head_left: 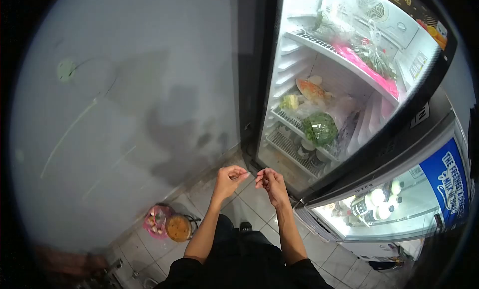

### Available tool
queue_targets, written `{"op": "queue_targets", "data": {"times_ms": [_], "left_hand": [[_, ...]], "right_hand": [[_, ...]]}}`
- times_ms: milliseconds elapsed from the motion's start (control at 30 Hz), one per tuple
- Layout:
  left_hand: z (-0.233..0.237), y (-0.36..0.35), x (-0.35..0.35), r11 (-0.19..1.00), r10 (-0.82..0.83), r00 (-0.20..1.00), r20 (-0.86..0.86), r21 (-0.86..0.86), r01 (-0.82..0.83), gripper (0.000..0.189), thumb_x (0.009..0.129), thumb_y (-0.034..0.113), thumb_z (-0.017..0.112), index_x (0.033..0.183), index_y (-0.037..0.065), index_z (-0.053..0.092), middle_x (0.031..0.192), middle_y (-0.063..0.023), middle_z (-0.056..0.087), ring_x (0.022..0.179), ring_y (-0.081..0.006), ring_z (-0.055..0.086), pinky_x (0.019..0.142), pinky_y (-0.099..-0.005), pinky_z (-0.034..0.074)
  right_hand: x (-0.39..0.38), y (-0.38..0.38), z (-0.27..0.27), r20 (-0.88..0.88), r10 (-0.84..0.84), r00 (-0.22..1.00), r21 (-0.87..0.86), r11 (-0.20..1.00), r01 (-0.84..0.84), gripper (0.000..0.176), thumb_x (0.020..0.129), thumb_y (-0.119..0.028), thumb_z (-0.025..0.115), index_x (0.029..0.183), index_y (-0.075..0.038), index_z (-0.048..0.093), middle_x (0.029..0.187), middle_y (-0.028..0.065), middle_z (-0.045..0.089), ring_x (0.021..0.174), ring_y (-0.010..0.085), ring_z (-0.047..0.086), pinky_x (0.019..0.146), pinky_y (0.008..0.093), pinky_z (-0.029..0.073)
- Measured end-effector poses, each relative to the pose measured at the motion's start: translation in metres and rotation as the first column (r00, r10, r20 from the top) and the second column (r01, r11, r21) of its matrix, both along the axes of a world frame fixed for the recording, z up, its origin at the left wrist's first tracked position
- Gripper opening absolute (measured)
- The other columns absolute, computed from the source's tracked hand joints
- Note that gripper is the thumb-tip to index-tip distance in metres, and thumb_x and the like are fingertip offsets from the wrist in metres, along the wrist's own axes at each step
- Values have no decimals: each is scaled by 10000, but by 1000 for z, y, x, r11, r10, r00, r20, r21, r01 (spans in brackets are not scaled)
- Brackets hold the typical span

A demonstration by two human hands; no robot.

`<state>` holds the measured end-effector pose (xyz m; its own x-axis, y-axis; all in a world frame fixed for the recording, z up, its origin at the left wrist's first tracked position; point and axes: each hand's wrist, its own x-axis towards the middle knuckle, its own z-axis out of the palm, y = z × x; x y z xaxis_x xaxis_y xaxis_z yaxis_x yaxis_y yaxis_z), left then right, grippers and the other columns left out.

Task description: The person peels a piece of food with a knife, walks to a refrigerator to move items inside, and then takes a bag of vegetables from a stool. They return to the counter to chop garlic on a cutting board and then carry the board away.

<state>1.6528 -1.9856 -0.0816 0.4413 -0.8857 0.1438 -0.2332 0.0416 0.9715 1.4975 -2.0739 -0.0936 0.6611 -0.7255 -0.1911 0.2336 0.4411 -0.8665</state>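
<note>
My left hand (pixel 230 180) is raised in front of my body, with thumb and fingertips brought together in a pinch. A short gap away, my right hand (pixel 272 184) is pinched in much the same way, its fingertips facing the left ones. Anything between the fingers is too small to make out. Both hands hover over the tiled floor, nearest to the lower corner of a tall lit fridge (pixel 319 64). Inside it, a wrapped green vegetable (pixel 320 129) sits on a lower rack, and a pink bag (pixel 366 69) lies on the upper shelf.
A second, lower fridge (pixel 434 189) with white-capped bottles (pixel 371 201) stands at the right. On the floor at left are a pink bag or basin (pixel 156 220) and a round stool (pixel 178 227). A grey wall (pixel 119 114) rises along the left.
</note>
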Motion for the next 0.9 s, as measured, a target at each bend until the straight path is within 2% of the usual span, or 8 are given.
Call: {"op": "queue_targets", "data": {"times_ms": [100,233,300,500,633,767,833,900], "left_hand": [[-13,-60,26,997,11,978,-206,-72,-26,128,816,101,669,829,-20,629,741,-49,634,649,-82,583,613,-228,492],[-36,-149,46,991,9,959,-284,-123,-46,165,860,150,635,859,-12,605,731,-19,602,638,-78,568,597,-222,492],[-42,-187,58,993,-113,958,-264,-71,97,157,882,146,604,869,-10,586,729,-12,589,640,-72,564,598,-216,495],[-52,-274,105,960,-277,918,-284,-123,251,147,915,123,542,870,-14,566,816,-45,580,764,-110,581,679,-255,529],[-56,-310,135,976,-207,928,-311,-3,217,250,943,207,506,825,-9,548,797,-50,568,745,-110,558,707,-258,505],[-68,-319,145,959,-282,911,-301,-53,279,236,935,206,523,837,-8,515,780,-45,536,735,-100,519,704,-239,456],[-57,-313,149,952,-269,948,-173,-196,234,262,952,242,486,848,1,486,786,-30,502,724,-98,487,703,-232,420],[-47,-317,162,964,-257,954,-154,-115,241,283,958,278,465,945,-3,494,890,-53,524,795,-127,509,747,-259,423]], "right_hand": [[21,-30,-2,-22,-129,991,-9,992,129,323,973,-256,398,877,9,555,715,78,589,588,147,557,613,280,479],[31,-67,-20,-80,-331,940,13,943,333,314,968,-270,406,888,-5,555,737,78,600,633,150,584,614,266,476],[36,-80,-28,-111,-425,898,27,902,431,319,968,-274,410,877,-3,553,729,81,596,639,154,587,610,268,478],[83,-111,-34,-137,-747,651,58,650,758,296,970,-237,410,883,6,554,730,91,599,625,159,591,609,263,486],[124,-132,-43,-212,-796,567,-9,582,813,279,958,-216,446,877,26,560,727,78,597,654,144,590,613,270,481],[158,-148,-45,-295,-794,532,-42,566,823,258,961,-205,442,873,2,567,763,53,599,691,121,580,640,250,477],[170,-150,-44,-299,-783,546,-48,583,811,262,960,-213,447,878,5,568,778,54,599,695,120,579,649,252,480],[176,-148,-42,-292,-784,547,-31,580,814,268,962,-214,443,880,8,570,787,54,599,706,124,583,661,254,483]]}}
